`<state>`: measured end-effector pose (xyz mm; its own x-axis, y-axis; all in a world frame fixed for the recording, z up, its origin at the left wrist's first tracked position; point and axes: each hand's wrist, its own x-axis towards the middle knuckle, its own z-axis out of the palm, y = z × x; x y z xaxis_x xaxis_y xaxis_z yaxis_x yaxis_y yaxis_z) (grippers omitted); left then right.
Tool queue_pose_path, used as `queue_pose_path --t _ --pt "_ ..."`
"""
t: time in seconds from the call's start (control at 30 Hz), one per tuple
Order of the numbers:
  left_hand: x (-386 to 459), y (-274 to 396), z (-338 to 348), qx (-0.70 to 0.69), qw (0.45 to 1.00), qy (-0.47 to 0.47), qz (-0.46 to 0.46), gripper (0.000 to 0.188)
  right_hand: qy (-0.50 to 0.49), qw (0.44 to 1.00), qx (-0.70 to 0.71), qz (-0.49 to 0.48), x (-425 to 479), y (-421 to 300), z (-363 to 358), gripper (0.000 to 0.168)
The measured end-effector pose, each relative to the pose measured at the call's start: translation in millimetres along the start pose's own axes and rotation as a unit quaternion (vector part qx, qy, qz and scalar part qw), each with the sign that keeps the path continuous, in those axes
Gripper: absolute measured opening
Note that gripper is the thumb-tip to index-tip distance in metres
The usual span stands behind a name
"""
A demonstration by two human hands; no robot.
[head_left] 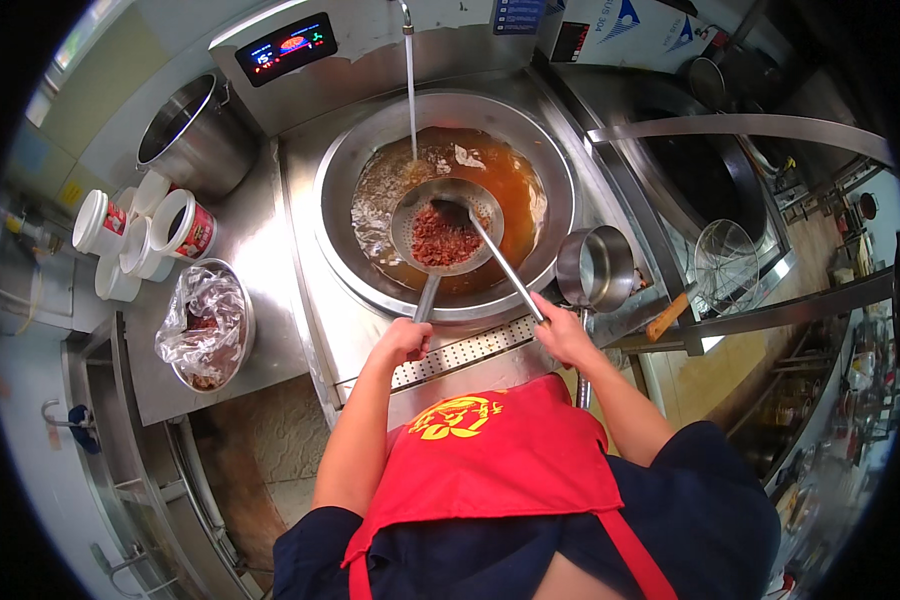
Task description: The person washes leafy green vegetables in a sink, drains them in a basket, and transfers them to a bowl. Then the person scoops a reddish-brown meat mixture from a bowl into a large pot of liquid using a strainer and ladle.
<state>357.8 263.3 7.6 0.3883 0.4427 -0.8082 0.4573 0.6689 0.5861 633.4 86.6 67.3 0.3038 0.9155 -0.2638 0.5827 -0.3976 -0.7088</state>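
My left hand [403, 341] grips the handle of a perforated metal strainer [489, 208] that sits over a large steel wok [559, 180]. Reddish-brown chopped food [439, 244] lies in the strainer. With its fingers closed on a long metal handle, my right hand [564, 330] holds a ladle [501, 259], whose dark bowl rests among the food. Brownish-orange liquid [521, 180] partly fills the wok. Water runs from a thin faucet [408, 28] into the liquid, behind the strainer.
Right of the wok are a steel saucepan [607, 270], a wire skimmer [726, 266] and a second, dark wok [694, 172]. At left stand a tall steel pot [221, 154], several white plastic tubs [141, 244] and a bowl [249, 330] covered by clear plastic. A lit control panel [286, 49] is behind.
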Motion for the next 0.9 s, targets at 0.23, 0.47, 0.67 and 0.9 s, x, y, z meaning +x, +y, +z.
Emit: queue_pose_path --t 0.23,0.47,0.67,0.9 --pt "-0.9 2.2 -0.7 0.025 1.000 0.000 0.009 0.021 0.002 0.994 -0.107 -0.029 14.4 -4.1 29.3 0.068" --pt "1.4 -2.2 -0.2 0.045 0.999 -0.003 0.016 0.022 -0.121 0.992 0.020 0.033 -42.9 4.0 -11.2 0.070" --pt "-0.9 -4.4 -1.4 0.014 1.000 0.004 0.008 0.018 0.007 0.998 -0.005 0.069 -13.0 -7.0 8.8 0.066" --pt "10.9 -0.2 7.0 0.205 0.977 0.023 0.062 0.030 0.005 0.998 -0.022 0.064 -27.5 16.4 26.8 0.064"
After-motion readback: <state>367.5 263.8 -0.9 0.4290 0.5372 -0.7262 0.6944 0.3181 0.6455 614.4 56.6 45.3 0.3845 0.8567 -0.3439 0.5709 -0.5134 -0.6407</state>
